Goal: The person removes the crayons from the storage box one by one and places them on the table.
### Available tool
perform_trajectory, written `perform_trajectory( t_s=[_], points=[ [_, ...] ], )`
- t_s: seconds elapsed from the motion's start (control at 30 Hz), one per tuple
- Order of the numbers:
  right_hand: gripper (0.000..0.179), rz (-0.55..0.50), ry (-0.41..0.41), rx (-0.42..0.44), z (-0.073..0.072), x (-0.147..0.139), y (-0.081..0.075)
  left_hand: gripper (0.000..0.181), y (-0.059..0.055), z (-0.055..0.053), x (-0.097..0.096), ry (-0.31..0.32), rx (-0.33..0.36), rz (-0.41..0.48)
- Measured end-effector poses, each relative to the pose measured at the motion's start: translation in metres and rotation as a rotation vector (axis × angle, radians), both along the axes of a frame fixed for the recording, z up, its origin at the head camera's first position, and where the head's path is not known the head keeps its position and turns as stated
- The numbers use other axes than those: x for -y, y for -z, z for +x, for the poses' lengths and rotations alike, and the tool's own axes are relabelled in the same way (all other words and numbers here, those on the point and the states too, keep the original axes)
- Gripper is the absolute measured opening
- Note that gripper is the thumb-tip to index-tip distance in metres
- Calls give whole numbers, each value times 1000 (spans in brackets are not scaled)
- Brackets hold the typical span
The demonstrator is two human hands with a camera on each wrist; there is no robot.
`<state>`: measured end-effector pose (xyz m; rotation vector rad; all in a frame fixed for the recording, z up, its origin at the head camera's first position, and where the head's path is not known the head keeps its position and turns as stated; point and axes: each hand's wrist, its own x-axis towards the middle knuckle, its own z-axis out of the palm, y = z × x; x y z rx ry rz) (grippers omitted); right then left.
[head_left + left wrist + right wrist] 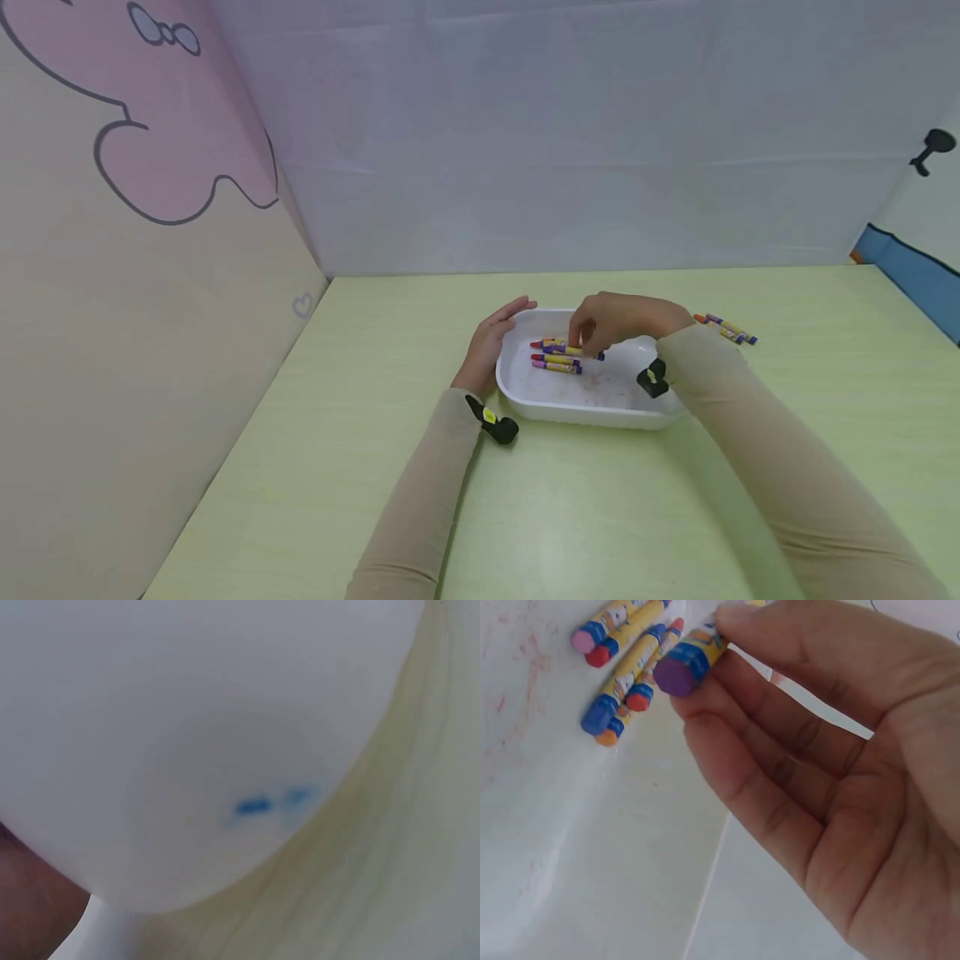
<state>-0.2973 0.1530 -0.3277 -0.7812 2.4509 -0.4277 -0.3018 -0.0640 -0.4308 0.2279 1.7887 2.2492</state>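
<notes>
A white tray (585, 414) stands on the table. My left hand (483, 354) rests along its left side with fingers fairly straight. The left wrist view has the tray wall (187, 712) filling most of it, with a bit of skin (37, 892) at lower left. Over the tray, my right hand (611, 321) pinches a purple crayon (682, 671) between thumb and fingers, its flat purple end showing. Beside that crayon, several crayons lie in the tray, among them a pink crayon (600, 630), a blue crayon (615, 686) and an orange crayon (609, 736).
Several more crayons (731, 331) lie on the pale green table (570, 508), right of the tray and partly behind my right forearm. A pale wall (585, 167) rises at the table's back edge, and a cartoon-printed wall (187, 292) on the left.
</notes>
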Motion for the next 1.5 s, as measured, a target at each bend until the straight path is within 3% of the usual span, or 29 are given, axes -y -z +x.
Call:
perform_trajectory(
  t_s=[0.33,0.73,1.0,1.23,1.5],
  points=[
    [23,-107,90,-87,7,-33,-10,40,4,-2,-2,-22,5,3],
    [27,-145,240,-197,9,-91,-15,40,5,-1,-1,-25,20,2],
    [33,-129,317,-211,9,-135,-5,42,3,-2,-4,-39,36,-2],
    [32,-100,350,-240,7,-171,12,41,5,-2,-5,-49,39,11],
    [33,-88,434,-237,12,-195,28,40,5,-3,-4,-51,43,1]
  ],
)
